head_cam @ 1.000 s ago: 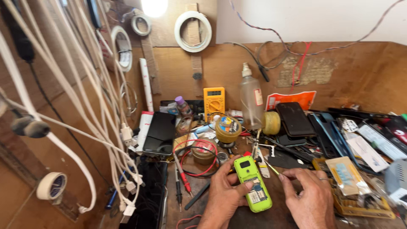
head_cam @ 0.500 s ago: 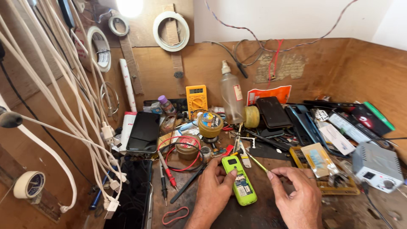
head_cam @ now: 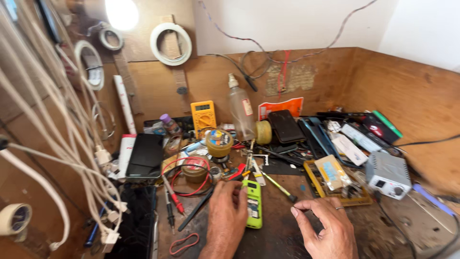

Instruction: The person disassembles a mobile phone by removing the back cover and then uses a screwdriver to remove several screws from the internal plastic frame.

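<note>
Hands number two, both low in the view and cut off at the wrist by the bottom edge. The left hand [head_cam: 225,218] rests on the dark bench with its fingers curled against one green handset [head_cam: 253,203], which lies flat in front of the person, screen up; the fingers press its left edge rather than wrapping round it. The right hand [head_cam: 326,228] sits just right of the handset and apart from it, thumb and forefinger pinched narrow; whether anything tiny is between them cannot be made out. One yellow-handled screwdriver [head_cam: 278,184] lies slantwise near that hand. Behind stand one yellow multimeter [head_cam: 203,114], one clear bottle [head_cam: 241,109], and one grey power unit [head_cam: 388,173] at the right. Three tape rolls hang on the back wall, the white roll [head_cam: 170,44] the plainest. One red rubber band [head_cam: 181,243] lies at the bottom. White cables [head_cam: 57,139] blur across the left side, too tangled to count.
</note>
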